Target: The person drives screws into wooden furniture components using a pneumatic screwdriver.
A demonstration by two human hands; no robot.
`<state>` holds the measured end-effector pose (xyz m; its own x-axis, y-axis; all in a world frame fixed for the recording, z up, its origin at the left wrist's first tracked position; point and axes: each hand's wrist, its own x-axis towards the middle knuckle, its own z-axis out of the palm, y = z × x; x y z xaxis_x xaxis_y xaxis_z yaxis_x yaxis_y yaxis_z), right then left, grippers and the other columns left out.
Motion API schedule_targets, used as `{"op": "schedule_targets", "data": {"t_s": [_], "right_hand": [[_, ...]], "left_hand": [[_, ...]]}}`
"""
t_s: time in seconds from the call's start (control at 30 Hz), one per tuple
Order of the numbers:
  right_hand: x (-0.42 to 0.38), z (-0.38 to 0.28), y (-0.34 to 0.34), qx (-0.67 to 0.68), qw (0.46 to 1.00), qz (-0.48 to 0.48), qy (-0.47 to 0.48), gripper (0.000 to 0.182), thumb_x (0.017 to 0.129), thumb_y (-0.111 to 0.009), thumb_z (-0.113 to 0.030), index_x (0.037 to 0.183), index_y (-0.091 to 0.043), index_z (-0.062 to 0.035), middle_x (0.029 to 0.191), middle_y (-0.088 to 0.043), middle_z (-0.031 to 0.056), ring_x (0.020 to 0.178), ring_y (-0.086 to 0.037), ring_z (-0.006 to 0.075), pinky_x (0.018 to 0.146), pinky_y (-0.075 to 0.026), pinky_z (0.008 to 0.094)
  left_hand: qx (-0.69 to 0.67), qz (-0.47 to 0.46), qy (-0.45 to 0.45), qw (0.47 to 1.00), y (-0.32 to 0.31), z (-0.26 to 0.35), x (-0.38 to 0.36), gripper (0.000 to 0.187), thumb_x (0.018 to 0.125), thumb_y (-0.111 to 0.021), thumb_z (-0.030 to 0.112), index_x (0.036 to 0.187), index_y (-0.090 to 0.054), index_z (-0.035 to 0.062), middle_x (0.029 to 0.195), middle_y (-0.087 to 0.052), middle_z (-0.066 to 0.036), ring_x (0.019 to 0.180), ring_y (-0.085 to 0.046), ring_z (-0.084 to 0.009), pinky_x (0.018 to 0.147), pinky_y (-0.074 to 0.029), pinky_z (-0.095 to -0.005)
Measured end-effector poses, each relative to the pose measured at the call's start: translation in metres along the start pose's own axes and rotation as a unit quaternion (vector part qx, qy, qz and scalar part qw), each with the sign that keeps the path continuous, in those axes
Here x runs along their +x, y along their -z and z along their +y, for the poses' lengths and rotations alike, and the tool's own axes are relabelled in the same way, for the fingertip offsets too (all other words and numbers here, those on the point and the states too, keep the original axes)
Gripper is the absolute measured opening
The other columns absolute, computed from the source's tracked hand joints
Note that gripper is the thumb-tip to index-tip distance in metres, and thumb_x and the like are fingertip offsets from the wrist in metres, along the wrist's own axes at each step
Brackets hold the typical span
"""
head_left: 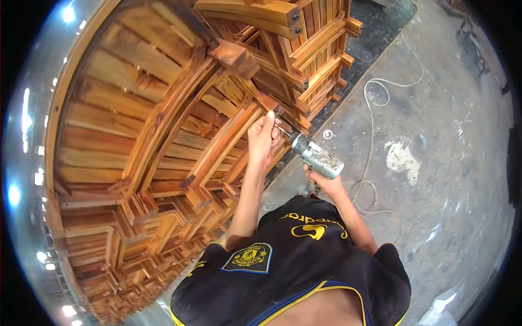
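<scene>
My right hand (327, 181) is wrapped around the handle of a worn grey power driver (317, 156), held below the nearest wooden frame. The driver's thin bit (284, 131) points up and left toward the end of a wooden piece (266, 102). My left hand (261, 138) is closed beside the bit's tip, with its thumb raised against the wood. Whatever lies between those fingers is too small to make out, and a dark spot, perhaps a bolt head, shows just above the thumb.
Stacked slatted wooden furniture (163, 141) fills the left side. More slatted frames (321, 46) with protruding beam ends stand at the top, on a dark mat (375, 38). A pale hose or cable (372, 119) loops over the concrete floor (457, 141) at right, near a white stain.
</scene>
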<state>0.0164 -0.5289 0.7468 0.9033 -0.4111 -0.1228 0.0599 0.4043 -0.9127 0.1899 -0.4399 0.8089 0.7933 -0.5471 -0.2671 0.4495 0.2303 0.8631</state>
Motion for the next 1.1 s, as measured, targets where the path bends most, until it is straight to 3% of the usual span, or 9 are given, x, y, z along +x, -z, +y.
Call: {"op": "schedule_targets", "data": {"t_s": [0.1, 0.13, 0.3, 0.57, 0.63, 0.7, 0.77, 0.9, 1.1], "right_hand": [[-0.005, -0.01, -0.016, -0.004, 1.0, 0.01, 0.03, 0.029, 0.069, -0.059, 0.006, 0.097, -0.061, -0.0031, 0.084, -0.061, 0.0002, 0.072, -0.056, 0.0077, 0.062, -0.046, 0.0227], [-0.006, -0.008, -0.021, -0.022, 0.999, 0.021, 0.029, 0.032, 0.067, -0.058, 0.008, 0.098, -0.056, -0.0021, 0.083, -0.057, 0.0027, 0.061, -0.051, 0.0087, 0.05, -0.04, 0.0226], [-0.021, -0.013, -0.042, 0.013, 0.999, 0.042, 0.015, 0.031, 0.066, -0.057, 0.007, 0.096, -0.056, -0.0011, 0.08, -0.056, 0.0028, 0.057, -0.049, 0.0097, 0.049, -0.039, 0.0227], [-0.044, -0.01, -0.055, 0.086, 0.993, 0.082, 0.02, 0.029, 0.067, -0.056, 0.004, 0.096, -0.054, 0.0014, 0.084, -0.054, 0.0064, 0.055, -0.046, 0.0101, 0.049, -0.036, 0.0237], [-0.045, -0.009, -0.054, 0.088, 0.994, 0.062, 0.026, 0.029, 0.067, -0.057, 0.003, 0.096, -0.053, 0.0014, 0.084, -0.053, 0.0061, 0.055, -0.045, 0.0104, 0.049, -0.036, 0.0234], [-0.053, -0.007, -0.053, 0.079, 0.995, 0.052, 0.036, 0.029, 0.067, -0.058, 0.003, 0.096, -0.053, 0.0016, 0.084, -0.052, 0.0059, 0.055, -0.045, 0.0104, 0.049, -0.035, 0.0232], [-0.057, -0.011, -0.057, 0.106, 0.991, 0.062, 0.047, 0.029, 0.066, -0.058, 0.004, 0.095, -0.053, 0.0019, 0.084, -0.052, 0.006, 0.055, -0.045, 0.0102, 0.049, -0.035, 0.0231], [-0.063, -0.009, -0.059, 0.083, 0.994, 0.059, 0.034, 0.032, 0.066, -0.058, 0.005, 0.097, -0.052, 0.0028, 0.083, -0.052, 0.0059, 0.057, -0.046, 0.0107, 0.05, -0.036, 0.0234], [-0.066, -0.011, -0.066, 0.049, 0.996, 0.071, -0.015, 0.029, 0.065, -0.054, 0.005, 0.094, -0.053, 0.0015, 0.081, -0.051, 0.0055, 0.056, -0.045, 0.0111, 0.05, -0.035, 0.0238]], "left_hand": [[-0.017, -0.023, 0.028, 0.999, 0.007, 0.013, -0.007, 0.03, 0.095, -0.05, 0.027, 0.078, -0.053, 0.0025, 0.05, -0.039, 0.003, 0.039, -0.031, -0.0044, 0.037, -0.023, -0.0192], [-0.033, -0.025, 0.026, 0.999, 0.009, 0.014, -0.009, 0.029, 0.095, -0.05, 0.027, 0.08, -0.054, 0.0015, 0.051, -0.039, 0.003, 0.039, -0.031, -0.0045, 0.037, -0.022, -0.0195], [-0.085, 0.004, -0.008, 0.996, 0.003, 0.011, -0.03, 0.029, 0.095, -0.05, 0.026, 0.087, -0.056, -0.0006, 0.051, -0.039, 0.003, 0.039, -0.031, -0.0046, 0.037, -0.022, -0.0195], [-0.126, -0.098, 0.037, 0.986, 0.008, 0.023, -0.062, 0.034, 0.097, -0.041, 0.028, 0.103, -0.053, -0.0039, 0.057, -0.041, 0.001, 0.042, -0.033, -0.0067, 0.041, -0.027, -0.0216], [-0.173, -0.032, 0.051, 0.983, 0.015, 0.015, -0.065, 0.032, 0.097, -0.041, 0.025, 0.103, -0.053, -0.0046, 0.059, -0.043, -0.001, 0.045, -0.036, -0.0088, 0.042, -0.028, -0.0227], [-0.196, -0.047, 0.049, 0.978, 0.028, -0.001, -0.061, 0.027, 0.095, -0.041, 0.018, 0.101, -0.052, -0.0054, 0.064, -0.046, -0.004, 0.051, -0.041, -0.012, 0.046, -0.033, -0.0243], [-0.224, -0.03, 0.123, 0.966, 0.035, -0.009, -0.056, 0.023, 0.09, -0.041, 0.011, 0.1, -0.052, -0.0064, 0.07, -0.048, -0.006, 0.059, -0.045, -0.0148, 0.052, -0.037, -0.0253], [-0.244, -0.049, 0.135, 0.959, 0.059, -0.031, -0.051, 0.028, 0.083, -0.041, 0.001, 0.108, -0.048, -0.0106, 0.084, -0.056, -0.012, 0.071, -0.051, -0.0192, 0.061, -0.044, -0.0278], [-0.243, -0.059, 0.118, 0.961, 0.071, -0.036, -0.049, 0.029, 0.09, -0.037, 0.0, 0.114, -0.044, -0.0145, 0.1, -0.059, -0.025, 0.078, -0.059, -0.0231, 0.065, -0.048, -0.0285]]}}
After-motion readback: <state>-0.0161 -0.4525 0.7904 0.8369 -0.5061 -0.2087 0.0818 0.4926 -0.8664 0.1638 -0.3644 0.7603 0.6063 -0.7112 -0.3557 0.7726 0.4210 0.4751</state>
